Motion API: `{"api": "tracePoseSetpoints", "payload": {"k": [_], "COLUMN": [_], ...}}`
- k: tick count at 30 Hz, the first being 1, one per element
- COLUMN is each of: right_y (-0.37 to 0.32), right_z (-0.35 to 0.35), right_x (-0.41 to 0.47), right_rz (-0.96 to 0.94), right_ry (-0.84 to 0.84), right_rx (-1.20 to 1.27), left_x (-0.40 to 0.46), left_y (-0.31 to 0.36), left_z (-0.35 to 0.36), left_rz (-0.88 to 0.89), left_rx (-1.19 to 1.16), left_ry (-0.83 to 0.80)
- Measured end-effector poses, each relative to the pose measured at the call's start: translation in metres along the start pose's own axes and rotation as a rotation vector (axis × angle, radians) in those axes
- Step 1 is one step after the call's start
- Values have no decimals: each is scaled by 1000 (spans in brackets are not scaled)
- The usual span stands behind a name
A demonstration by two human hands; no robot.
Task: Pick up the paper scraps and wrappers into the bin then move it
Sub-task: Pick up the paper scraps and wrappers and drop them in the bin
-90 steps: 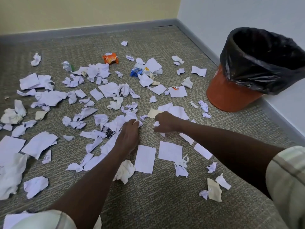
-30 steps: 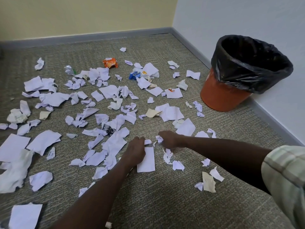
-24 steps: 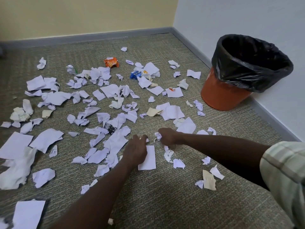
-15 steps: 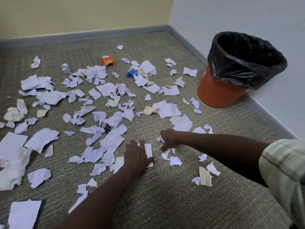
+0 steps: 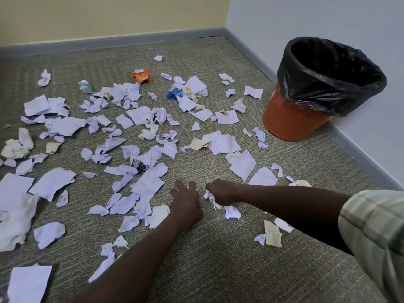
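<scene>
Several white paper scraps (image 5: 149, 184) lie scattered over the carpet, with an orange wrapper (image 5: 141, 76), a blue wrapper (image 5: 174, 93) and a silver wrapper (image 5: 85, 86) at the far side. The orange bin (image 5: 290, 119) with a black liner stands by the right wall. My left hand (image 5: 185, 202) lies flat on the carpet with fingers stretched forward, covering a paper sheet. My right hand (image 5: 220, 192) is curled round a bunch of crumpled scraps (image 5: 211, 196) just right of it.
Two walls with a grey baseboard (image 5: 354, 154) meet in the far corner. A tan scrap (image 5: 272, 236) and small white bits lie near my right forearm. A large sheet (image 5: 28, 283) lies at the near left.
Both hands have raked scraps toward me. My left hand went from gathering to lying flat over the rectangular sheet. My right hand keeps its bunch of scraps.
</scene>
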State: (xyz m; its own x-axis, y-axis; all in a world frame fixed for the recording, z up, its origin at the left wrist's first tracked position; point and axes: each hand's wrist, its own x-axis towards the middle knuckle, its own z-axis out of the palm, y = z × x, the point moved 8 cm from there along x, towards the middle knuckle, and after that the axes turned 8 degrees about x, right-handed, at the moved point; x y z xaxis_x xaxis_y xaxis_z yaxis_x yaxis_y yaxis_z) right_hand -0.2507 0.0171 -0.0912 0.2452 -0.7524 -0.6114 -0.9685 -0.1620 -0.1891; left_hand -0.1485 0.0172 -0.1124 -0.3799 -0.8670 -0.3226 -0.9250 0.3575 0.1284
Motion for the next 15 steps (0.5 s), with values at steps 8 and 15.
{"api": "tracePoseSetpoints", "payload": {"k": [8,15], "right_y": [5,11], "right_z": [-27,-65], "right_x": [2,-2], "right_rz": [60,157], "right_ry": [46,263], "right_rx": [238,826], "left_x": [-2,9], "left_y": [-8,-16], "left_z": [-5,-56], "left_rz": [-90,-264], "left_rx": [-296,-1100], "left_ry": [21,80]}}
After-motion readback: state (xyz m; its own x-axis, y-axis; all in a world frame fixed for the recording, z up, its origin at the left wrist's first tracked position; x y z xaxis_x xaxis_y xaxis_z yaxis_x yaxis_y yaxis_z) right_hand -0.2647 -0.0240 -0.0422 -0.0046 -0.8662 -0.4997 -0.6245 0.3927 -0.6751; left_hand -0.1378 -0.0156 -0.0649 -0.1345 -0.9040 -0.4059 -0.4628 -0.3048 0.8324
